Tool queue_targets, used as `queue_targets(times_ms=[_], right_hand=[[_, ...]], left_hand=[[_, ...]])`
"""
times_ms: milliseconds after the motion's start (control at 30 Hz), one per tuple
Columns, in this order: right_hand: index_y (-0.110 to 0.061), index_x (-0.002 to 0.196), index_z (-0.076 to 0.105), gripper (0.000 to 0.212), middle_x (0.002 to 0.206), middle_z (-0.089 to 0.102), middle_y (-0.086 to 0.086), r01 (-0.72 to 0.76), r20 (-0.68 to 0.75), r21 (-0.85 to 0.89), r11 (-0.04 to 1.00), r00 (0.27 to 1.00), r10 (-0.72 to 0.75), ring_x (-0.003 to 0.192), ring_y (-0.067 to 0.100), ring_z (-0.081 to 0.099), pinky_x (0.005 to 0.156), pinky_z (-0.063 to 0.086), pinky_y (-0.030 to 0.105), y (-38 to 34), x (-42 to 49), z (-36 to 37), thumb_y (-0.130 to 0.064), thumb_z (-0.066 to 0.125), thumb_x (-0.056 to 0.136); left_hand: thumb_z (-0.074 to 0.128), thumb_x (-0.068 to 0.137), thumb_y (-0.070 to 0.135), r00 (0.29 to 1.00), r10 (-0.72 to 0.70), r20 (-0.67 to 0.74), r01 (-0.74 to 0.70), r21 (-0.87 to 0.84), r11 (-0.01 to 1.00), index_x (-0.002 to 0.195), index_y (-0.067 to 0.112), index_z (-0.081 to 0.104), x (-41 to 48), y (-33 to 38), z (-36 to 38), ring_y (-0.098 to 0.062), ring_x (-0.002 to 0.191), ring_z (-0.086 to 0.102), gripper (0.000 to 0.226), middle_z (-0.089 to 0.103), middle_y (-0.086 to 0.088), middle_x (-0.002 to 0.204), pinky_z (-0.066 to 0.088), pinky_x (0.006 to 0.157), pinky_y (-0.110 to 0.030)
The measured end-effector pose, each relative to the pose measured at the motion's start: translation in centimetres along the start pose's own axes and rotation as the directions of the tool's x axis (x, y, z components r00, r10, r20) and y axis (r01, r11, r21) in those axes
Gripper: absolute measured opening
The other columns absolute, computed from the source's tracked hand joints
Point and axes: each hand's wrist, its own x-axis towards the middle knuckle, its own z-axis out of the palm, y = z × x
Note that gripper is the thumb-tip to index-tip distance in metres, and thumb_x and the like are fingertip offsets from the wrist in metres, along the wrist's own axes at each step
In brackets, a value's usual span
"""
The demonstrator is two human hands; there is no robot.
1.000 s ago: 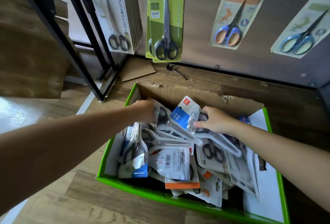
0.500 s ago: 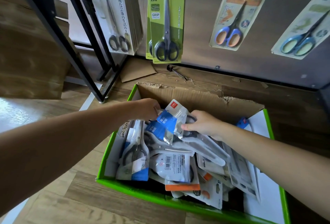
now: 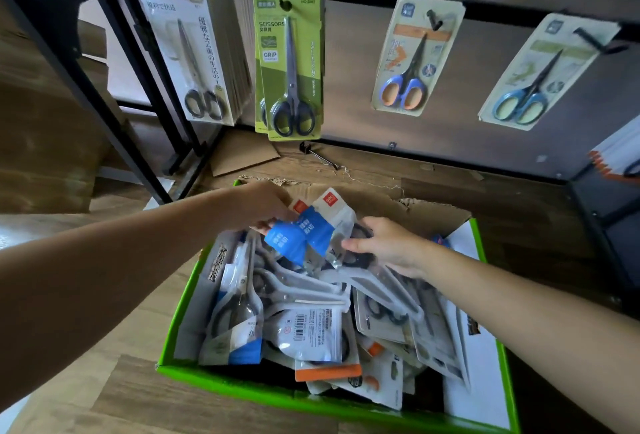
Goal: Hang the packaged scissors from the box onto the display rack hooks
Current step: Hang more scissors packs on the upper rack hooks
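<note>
Left hand (image 3: 266, 206), right hand (image 3: 384, 246) hold deli packs (image 3: 311, 225); green card (image 3: 287, 59): SCISSORS, GRIP.

Both bare forearms stretch forward toward the far edge of the box (image 3: 242, 390). The left hand (image 3: 265, 205), knuckles up, pinches the packets (image 3: 311, 232) from the left. The right hand (image 3: 386, 248) grips their right side, thumb on top.
</note>
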Motion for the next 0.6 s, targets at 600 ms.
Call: queue_targets(times_ms=[600], right_hand=[[-0.022,0.1,0.053,0.014,0.101,0.065,0.004,0.284,-0.427,0.17,0.944,0.884,-0.189,0.085,0.013,0.062,0.072,0.05,0.029,-4.3,-4.4,-4.8,-0.028,0.064,0.093]], left_hand=[[0.073,0.084,0.014,0.867,0.368,-0.337,-0.44,-0.168,0.882,0.09,0.012,0.07,-3.7,12.9,1.5,-0.015,0.073,0.058,0.006,0.067,-0.004,0.079,0.049,0.064,-0.025]])
